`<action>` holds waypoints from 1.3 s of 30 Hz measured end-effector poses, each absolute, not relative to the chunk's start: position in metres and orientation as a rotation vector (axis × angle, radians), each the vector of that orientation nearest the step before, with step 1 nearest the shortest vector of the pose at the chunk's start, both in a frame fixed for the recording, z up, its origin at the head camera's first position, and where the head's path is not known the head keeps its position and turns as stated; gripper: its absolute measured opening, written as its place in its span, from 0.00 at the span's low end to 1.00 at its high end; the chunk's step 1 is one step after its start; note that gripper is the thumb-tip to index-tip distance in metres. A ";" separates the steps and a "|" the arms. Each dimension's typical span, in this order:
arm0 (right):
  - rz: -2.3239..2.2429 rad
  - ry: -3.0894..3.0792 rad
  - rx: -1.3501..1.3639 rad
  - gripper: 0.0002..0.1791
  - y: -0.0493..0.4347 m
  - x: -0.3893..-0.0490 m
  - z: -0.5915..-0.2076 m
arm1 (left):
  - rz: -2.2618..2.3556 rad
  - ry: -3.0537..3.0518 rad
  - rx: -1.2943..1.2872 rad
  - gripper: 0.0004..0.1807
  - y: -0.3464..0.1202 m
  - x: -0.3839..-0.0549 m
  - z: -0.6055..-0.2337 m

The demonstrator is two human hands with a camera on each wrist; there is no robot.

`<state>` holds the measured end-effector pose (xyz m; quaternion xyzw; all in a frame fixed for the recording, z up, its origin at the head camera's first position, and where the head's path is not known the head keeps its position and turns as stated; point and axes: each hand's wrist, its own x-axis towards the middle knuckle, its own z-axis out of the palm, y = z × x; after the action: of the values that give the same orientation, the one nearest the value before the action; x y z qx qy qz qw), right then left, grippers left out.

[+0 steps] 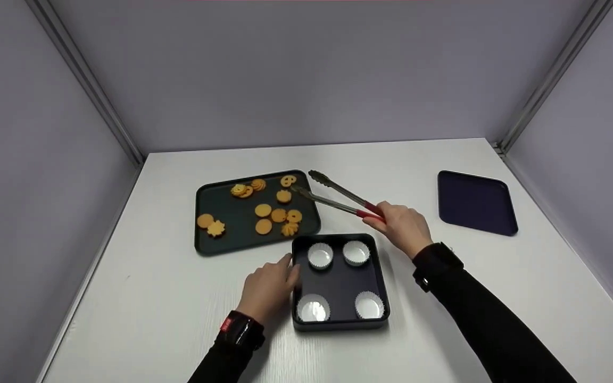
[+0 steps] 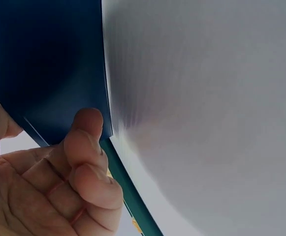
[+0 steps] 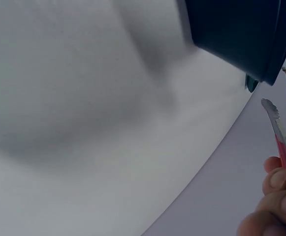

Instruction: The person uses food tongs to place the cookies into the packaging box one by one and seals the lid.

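Observation:
My left hand (image 1: 267,287) grips the left wall of a dark square baking tin (image 1: 342,282), thumb at the rim and curled fingers against the outside, as the left wrist view (image 2: 54,187) also shows. White fluted paper cups (image 1: 320,256) stand near the tin's corners, with nothing seen in them. My right hand (image 1: 405,226) holds tongs (image 1: 341,205) by their red handles. The tongs' arms are spread, one tip over the right edge of a dark tray (image 1: 232,223), the other beyond it. Several cookies (image 1: 279,215) lie on that tray; nothing shows between the tips.
At the right of the white table (image 1: 152,298) lies a smaller dark tray (image 1: 477,202). The cookie tray sits just behind and left of the tin. Grey walls (image 1: 312,74) rise behind the table and on both sides.

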<state>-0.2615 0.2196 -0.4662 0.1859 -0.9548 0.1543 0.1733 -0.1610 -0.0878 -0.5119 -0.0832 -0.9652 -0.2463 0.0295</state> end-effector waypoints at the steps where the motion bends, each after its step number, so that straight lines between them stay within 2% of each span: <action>1: 0.435 -2.714 0.533 0.23 0.217 -0.262 -0.466 | -0.750 -2.973 -0.261 0.24 -0.088 -0.161 -0.512; 14: 0.409 -2.769 0.594 0.23 0.191 -0.264 -0.473 | -0.704 -2.977 -0.279 0.25 -0.087 -0.159 -0.513; 39: 0.342 -2.683 0.711 0.22 0.172 -0.266 -0.476 | -0.743 -2.981 -0.270 0.24 -0.085 -0.158 -0.512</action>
<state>-0.2657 0.1719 -0.4760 0.2504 -0.9451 0.1204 0.1719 -0.1582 -0.0854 -0.5120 -0.0874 -0.9662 -0.2408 0.0287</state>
